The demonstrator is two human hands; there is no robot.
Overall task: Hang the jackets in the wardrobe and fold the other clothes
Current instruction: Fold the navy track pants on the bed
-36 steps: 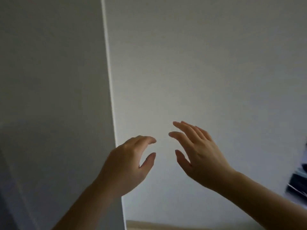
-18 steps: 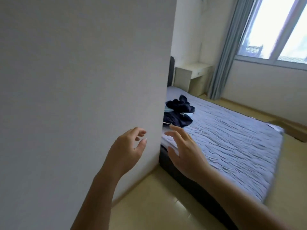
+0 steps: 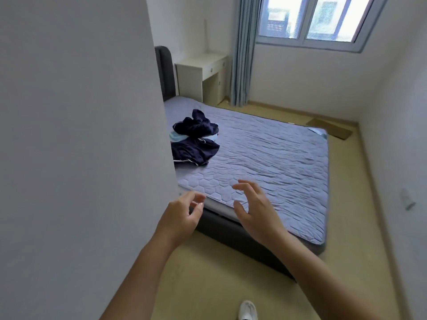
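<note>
Just now you turned from the wall (image 3: 80, 135) to the bed (image 3: 265, 158): the dark clothes (image 3: 195, 137) lay heaped there, ready for sorting, and your left hand (image 3: 182, 215) and right hand (image 3: 256, 211) were empty, fingers loose.

A small heap of clothes (image 3: 196, 144) lies crumpled and unfolded on the far left part of the bed (image 3: 265, 158), on its lilac quilted cover. On top sits a navy garment (image 3: 196, 125), bunched up with one end poking upward. Beneath it a pale blue-and-white piece (image 3: 176, 136) peeks out. Nearest lies a second navy garment (image 3: 196, 153), flatter, with thin white piping along its near edge, perhaps a jacket. The heap's left edge is hidden behind a white panel (image 3: 80, 135).
</note>
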